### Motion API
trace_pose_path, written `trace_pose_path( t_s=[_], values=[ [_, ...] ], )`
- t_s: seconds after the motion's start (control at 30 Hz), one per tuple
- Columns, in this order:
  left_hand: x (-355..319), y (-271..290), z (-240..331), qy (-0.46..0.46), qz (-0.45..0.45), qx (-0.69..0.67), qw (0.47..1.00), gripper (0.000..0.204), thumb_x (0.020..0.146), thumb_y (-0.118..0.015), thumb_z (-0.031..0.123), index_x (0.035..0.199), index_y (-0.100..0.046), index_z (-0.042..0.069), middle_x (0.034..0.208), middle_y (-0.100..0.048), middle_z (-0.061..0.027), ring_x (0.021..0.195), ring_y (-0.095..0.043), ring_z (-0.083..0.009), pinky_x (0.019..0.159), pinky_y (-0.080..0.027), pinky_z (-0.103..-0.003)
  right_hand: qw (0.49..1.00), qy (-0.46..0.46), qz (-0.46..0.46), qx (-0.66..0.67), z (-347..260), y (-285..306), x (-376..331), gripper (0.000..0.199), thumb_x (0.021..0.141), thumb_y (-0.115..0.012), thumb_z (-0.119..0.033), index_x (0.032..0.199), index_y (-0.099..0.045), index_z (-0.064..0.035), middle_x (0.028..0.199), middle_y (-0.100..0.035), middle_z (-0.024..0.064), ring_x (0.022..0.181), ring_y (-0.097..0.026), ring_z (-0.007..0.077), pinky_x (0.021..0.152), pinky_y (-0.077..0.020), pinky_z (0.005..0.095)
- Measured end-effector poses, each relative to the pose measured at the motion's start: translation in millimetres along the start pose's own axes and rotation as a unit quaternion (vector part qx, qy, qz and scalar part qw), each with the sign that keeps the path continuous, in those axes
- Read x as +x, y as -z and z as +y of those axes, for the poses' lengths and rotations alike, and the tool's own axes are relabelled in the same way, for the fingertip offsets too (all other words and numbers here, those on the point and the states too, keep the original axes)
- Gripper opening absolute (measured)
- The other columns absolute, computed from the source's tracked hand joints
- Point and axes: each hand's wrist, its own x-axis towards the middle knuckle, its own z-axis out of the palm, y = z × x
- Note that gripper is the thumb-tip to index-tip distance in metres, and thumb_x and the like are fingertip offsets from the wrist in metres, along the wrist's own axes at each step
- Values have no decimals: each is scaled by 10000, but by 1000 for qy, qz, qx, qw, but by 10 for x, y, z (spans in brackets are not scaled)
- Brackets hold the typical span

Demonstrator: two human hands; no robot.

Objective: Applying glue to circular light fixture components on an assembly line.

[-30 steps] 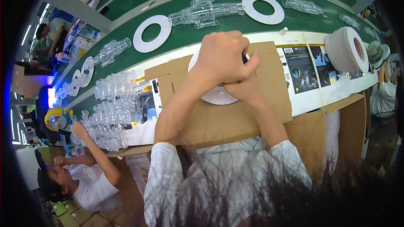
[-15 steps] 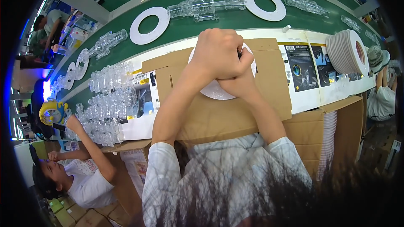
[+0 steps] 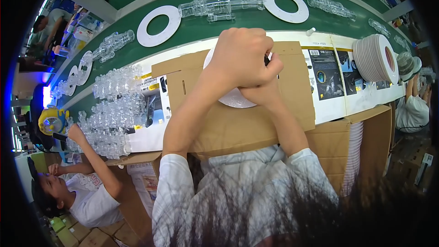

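Over at the far left, a seated co-worker reaches one hand up toward a heap of clear plastic parts piled on the left end of the bench. Beyond them, the green conveyor belt carries white flat rings and long clear plastic assemblies, lying well apart from one another.

Moving to the middle, a sheet of brown cardboard covers the bench, and on it rests a white disc, mostly hidden under the person's hands. The left hand lies on top, its fingers curled down and clenched over the disc's far part. The right hand sits just beneath and touching it, closed around something small and dark that shows at its far edge; what exactly it grips I cannot tell.

The disc looks thin, light and fairly stiff, likely smooth enough to slide on the cardboard, so it is best held by the rim or pressed flat with the palm rather than bent.

To the right, printed white sheets lie on the bench, and a stack of white plates or discs stands on edge. Below the bench edge, an open cardboard box holds a tall stack of similar white discs.
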Motion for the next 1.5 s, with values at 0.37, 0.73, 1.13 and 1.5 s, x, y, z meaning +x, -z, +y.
trace_pose_path(
  t_s=[0.37,0.73,1.13,1.5],
  values=[
    [-101,24,-42,6,-15,13,1000,260,669,-649,251,541,-598,31,543,-565,-123,472,-537,-321,468,-437,-389,999,41,-27,11,90,-95,-54,385,693,-720,-15,1060,-605,-11,1039,-633,63,972,-609,197,823,-494,353],
    [-140,-14,-21,28,-43,43,998,258,633,-624,251,545,-624,8,512,-561,-158,463,-546,-341,477,-455,-399,996,31,-21,76,113,-117,-121,356,700,-691,23,1043,-602,-10,995,-642,40,934,-616,158,762,-495,321],
    [-147,-24,-43,25,-35,34,999,276,634,-602,265,513,-613,17,482,-549,-152,451,-551,-334,469,-477,-406,997,37,-2,69,86,-148,-118,426,693,-705,29,1093,-563,3,1010,-641,50,925,-627,156,754,-507,315],
    [-48,-32,126,47,-82,44,995,285,679,-597,278,527,-623,39,518,-569,-134,498,-591,-329,487,-489,-409,1000,7,0,12,196,14,-269,592,703,-810,-19,1242,-564,-18,1150,-644,80,1068,-635,205,880,-529,349]
  ],
)
